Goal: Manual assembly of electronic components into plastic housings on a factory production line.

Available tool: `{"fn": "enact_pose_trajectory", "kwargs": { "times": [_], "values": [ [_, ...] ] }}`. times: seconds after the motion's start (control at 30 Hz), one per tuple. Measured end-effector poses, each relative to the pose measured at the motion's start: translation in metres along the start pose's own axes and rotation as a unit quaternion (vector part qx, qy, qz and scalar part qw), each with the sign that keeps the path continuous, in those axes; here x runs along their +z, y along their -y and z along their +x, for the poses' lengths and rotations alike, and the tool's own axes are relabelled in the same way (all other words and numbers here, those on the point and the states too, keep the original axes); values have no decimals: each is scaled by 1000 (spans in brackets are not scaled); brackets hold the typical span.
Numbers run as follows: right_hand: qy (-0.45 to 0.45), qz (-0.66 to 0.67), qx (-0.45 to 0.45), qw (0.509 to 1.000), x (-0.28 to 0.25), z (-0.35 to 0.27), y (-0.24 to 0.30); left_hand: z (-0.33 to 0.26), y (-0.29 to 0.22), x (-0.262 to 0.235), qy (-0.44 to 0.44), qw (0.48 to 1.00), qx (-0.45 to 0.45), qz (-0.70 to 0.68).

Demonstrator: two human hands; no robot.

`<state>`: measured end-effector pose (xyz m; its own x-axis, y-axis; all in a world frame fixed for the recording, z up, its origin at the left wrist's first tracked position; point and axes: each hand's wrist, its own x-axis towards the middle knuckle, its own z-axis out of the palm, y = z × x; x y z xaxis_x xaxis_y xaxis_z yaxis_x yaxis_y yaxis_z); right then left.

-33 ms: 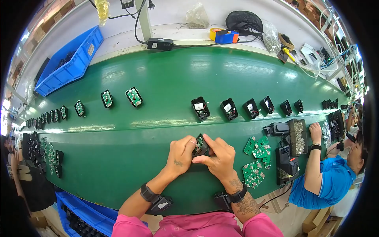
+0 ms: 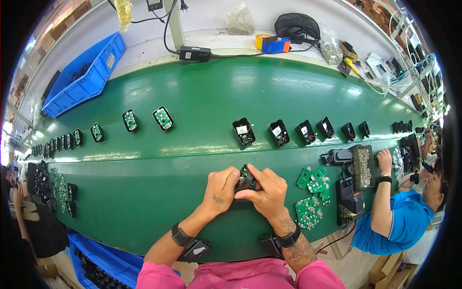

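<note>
Both my hands meet over the near edge of a green conveyor belt point(image 2: 202, 96). My left hand point(image 2: 219, 185) and my right hand point(image 2: 267, 190) together grip a small black plastic housing point(image 2: 245, 177) with a green circuit board in it. Each wrist wears a black band. Just right of my right hand lie several loose green circuit boards point(image 2: 313, 192). On the belt beyond my hands, open black housings point(image 2: 243, 131) stand in a row to the right. Housings with green boards fitted point(image 2: 162, 118) trail away to the left.
A person in a blue shirt point(image 2: 399, 216) works at my right beside a black tray of small parts point(image 2: 363, 166). A blue bin point(image 2: 86, 72) sits at the far left, another blue crate point(image 2: 103, 262) below the belt. Cables and a power adapter point(image 2: 195, 53) lie on the far shelf.
</note>
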<state>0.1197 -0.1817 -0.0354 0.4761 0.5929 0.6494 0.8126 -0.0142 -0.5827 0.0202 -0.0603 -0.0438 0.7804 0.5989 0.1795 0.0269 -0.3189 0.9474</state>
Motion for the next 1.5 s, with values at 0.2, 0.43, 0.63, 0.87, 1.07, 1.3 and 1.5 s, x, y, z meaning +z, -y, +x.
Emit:
{"fn": "enact_pose_trajectory", "kwargs": {
  "times": [0.2, 0.43, 0.63, 0.87, 1.07, 1.3, 1.5],
  "values": [
    [3, -2, 4, 1000, -7, 0, -2, 2, -10, -7, 109, 992, -41, -44],
    [26, 29, -20, 999, -10, 2, 0, 6, -1, -11, 134, 978, -34, -158],
    [39, 6, 6, 999, -1, -1, -5, 14, 14, -14, 131, 988, 8, -76],
    [80, 59, 29, 995, 6, 0, 5, 30, -15, -49, 134, 986, -101, -22],
    [130, 82, 107, 982, 6, -5, 4, 93, 1, -79, -80, 891, 146, 422],
    [142, 95, 114, 979, 10, -1, 14, 111, 14, -98, -50, 827, 27, 560],
    [145, 89, 133, 976, 5, -5, 6, 110, 15, -124, -99, 766, 42, 634]
  ]
}}
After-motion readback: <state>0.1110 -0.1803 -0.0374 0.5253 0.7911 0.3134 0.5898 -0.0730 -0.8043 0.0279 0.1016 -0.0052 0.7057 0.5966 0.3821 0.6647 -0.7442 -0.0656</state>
